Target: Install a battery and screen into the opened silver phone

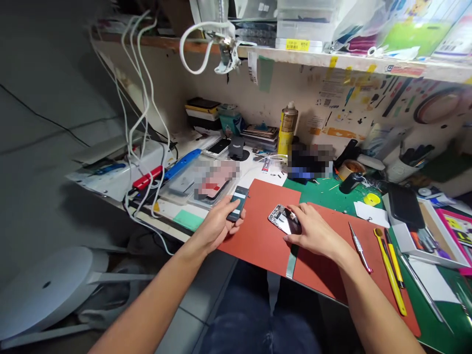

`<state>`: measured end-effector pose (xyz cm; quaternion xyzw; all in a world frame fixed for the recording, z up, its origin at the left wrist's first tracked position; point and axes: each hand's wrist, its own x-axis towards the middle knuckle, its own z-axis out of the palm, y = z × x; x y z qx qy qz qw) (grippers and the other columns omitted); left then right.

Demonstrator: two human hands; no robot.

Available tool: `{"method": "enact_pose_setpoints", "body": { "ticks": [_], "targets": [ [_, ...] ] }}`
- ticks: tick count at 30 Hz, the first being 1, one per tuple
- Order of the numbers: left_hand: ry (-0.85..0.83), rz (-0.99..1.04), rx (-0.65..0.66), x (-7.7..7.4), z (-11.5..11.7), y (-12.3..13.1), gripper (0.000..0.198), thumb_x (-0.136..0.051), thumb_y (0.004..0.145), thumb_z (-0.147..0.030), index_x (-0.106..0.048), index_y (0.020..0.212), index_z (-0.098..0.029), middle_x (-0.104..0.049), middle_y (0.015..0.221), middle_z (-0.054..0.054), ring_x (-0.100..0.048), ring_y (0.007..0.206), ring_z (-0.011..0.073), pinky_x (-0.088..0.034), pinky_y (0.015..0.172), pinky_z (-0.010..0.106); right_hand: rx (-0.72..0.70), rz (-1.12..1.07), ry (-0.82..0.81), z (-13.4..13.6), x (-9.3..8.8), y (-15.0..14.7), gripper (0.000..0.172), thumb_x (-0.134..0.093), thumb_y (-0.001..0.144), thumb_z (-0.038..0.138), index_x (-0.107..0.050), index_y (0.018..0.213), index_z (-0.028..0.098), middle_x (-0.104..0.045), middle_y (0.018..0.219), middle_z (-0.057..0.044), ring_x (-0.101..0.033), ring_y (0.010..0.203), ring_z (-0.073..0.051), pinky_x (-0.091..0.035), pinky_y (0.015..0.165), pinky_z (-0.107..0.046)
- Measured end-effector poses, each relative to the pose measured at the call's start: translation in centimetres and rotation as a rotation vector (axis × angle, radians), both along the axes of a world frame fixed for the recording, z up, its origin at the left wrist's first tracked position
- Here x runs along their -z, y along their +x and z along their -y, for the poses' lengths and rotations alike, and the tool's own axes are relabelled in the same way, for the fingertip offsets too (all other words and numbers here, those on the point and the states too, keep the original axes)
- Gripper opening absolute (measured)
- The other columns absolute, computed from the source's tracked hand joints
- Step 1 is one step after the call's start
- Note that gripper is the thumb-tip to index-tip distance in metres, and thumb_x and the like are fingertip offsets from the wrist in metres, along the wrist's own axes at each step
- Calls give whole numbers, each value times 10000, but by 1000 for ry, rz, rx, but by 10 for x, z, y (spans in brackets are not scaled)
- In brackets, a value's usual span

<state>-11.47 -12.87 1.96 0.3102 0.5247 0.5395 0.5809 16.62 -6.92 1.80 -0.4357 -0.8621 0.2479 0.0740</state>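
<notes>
On the orange mat [258,246], an open phone [279,217] is laid flat, with its shiny inside parts facing up. The right hand [313,226] is held over its right end, with the thumb and fingers spread apart around it. It cannot be told whether the open phone is gripped or only touched, as part of it is hidden by the hand. A small dark phone [241,197] is held in the left hand [221,219], with the thumb laid across its front and the fingers curled under it. It is kept up near the left edge of the mat, apart from the open phone.

To the right, a thin silver tool [358,246], a yellow brush [390,275] and a yellow stick [394,258] are set down side by side. Long metal tweezers [426,290] are placed farther right, next to a white box [452,248] full of small things. Behind the mat, a yellow spray can [286,130] is stood up near the wall. On the left, clear plastic trays [177,192] are seen, and beside them a red handle [147,178].
</notes>
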Motion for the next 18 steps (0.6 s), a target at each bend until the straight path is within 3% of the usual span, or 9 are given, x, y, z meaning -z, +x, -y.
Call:
{"method": "enact_pose_setpoints", "body": {
  "ticks": [6, 12, 15, 18],
  "targets": [
    [-39, 93, -3, 0, 16, -1, 239, -554, 1017, -442, -560, 1059, -207, -664, 775, 50, -551, 552, 155, -401, 411, 205, -33, 129, 104, 15, -8, 8, 726, -702, 823, 129, -505, 1519, 188, -596, 1236, -142, -551, 1143, -335, -505, 1006, -486],
    [46, 109, 57, 0, 25, 0, 246, -619, 1033, -458, -602, 1067, -215, -690, 922, 59, -593, 699, 155, -471, 527, 217, -111, 105, 178, 13, -8, 8, 736, -674, 784, 112, -511, 1501, 118, -632, 1183, -156, -573, 1100, -332, -541, 961, -482],
    [113, 24, 126, 2, 27, 1, 282, -630, 1041, -488, -643, 1098, -213, -705, 1027, 76, -617, 811, 166, -523, 648, 247, -183, 29, 170, 6, -9, 12, 787, -646, 787, 90, -468, 1552, 138, -654, 1249, -156, -580, 1184, -331, -525, 1035, -497],
    [206, -192, 212, 7, 25, 2, 305, -623, 1050, -504, -667, 1168, -226, -719, 1077, 84, -636, 854, 181, -549, 741, 289, -183, -68, 54, 1, -10, 18, 789, -666, 816, 113, -464, 1575, 193, -648, 1379, -146, -591, 1267, -312, -510, 1083, -477]
  ]
}}
